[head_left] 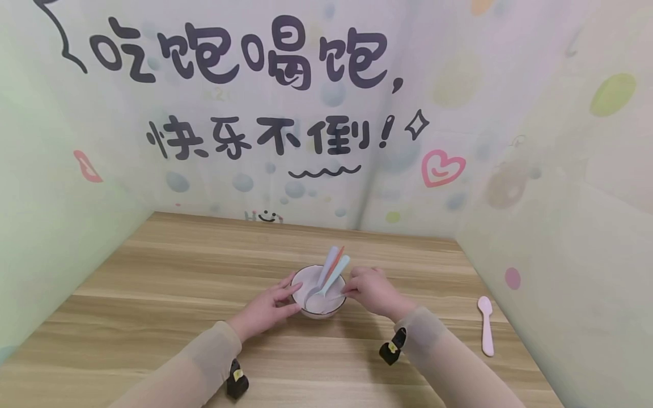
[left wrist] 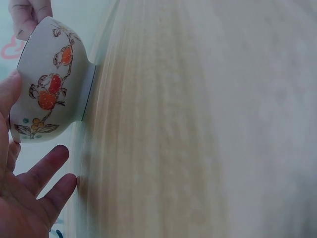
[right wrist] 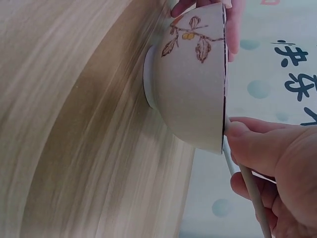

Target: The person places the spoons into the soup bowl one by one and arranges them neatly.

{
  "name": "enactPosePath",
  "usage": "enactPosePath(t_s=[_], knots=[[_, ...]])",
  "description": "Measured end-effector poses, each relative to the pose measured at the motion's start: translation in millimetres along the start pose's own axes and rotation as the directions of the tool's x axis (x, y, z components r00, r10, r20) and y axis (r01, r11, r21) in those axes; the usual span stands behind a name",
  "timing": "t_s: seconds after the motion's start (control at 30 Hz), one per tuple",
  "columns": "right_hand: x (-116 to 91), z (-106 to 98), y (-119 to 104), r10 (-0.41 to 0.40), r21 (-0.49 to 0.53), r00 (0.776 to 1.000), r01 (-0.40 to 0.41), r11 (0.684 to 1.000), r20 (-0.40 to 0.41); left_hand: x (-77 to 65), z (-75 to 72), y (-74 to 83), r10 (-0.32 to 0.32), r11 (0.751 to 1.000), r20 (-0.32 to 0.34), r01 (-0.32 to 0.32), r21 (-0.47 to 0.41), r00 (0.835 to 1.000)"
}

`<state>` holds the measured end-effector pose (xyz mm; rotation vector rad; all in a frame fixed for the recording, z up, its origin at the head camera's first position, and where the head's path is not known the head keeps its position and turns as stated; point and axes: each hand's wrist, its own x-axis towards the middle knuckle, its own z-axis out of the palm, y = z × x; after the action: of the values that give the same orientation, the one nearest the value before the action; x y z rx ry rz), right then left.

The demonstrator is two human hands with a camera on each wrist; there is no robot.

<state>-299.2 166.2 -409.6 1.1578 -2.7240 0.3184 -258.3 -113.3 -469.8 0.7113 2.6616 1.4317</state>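
Observation:
A white bowl (head_left: 304, 279) with a dark rim and painted fruit on its outside (left wrist: 54, 89) stands on the table. Leaning in it, handles up and to the right, are a lavender spoon (head_left: 328, 266), an orange-handled one (head_left: 340, 253) and a light blue spoon (head_left: 338, 275). My left hand (head_left: 265, 311) holds the bowl's left rim between thumb and a finger, its lower fingers spread away from the wall. At the right rim, my right hand (head_left: 374, 290) pinches the thin handle of a pale spoon (head_left: 334, 297), partly hidden by the fingers.
A pale pink spoon (head_left: 487, 326) lies by itself near the table's right edge. Printed cloth walls (head_left: 255, 187) enclose the wooden table (head_left: 178, 272) at the back and both sides. A black strap camera (head_left: 390, 352) hangs from the right wrist, another (head_left: 237, 382) from the left.

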Motion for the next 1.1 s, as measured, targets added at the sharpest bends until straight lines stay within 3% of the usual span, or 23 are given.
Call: enactPosePath(t_s=[0.53, 0.83, 1.1], knots=[[1.2, 2.1, -5.4, -0.058, -0.205, 0.997, 0.044, 0.978, -0.060, 0.3, 0.8, -1.2, 0.015, 1.000, -0.004, -0.015, -0.010, 1.000], [1.4, 6.5, -6.8, -0.062, -0.264, 0.994, 0.035, 0.964, -0.092, -0.1, 1.2, -0.7, 0.011, 1.000, -0.004, -0.011, -0.029, 1.000], [1.7, 8.7, -8.6, -0.028, -0.242, 0.997, 0.009, 0.970, -0.074, -0.4, 1.2, -0.6, 0.010, 1.000, -0.002, -0.010, -0.021, 1.000]])
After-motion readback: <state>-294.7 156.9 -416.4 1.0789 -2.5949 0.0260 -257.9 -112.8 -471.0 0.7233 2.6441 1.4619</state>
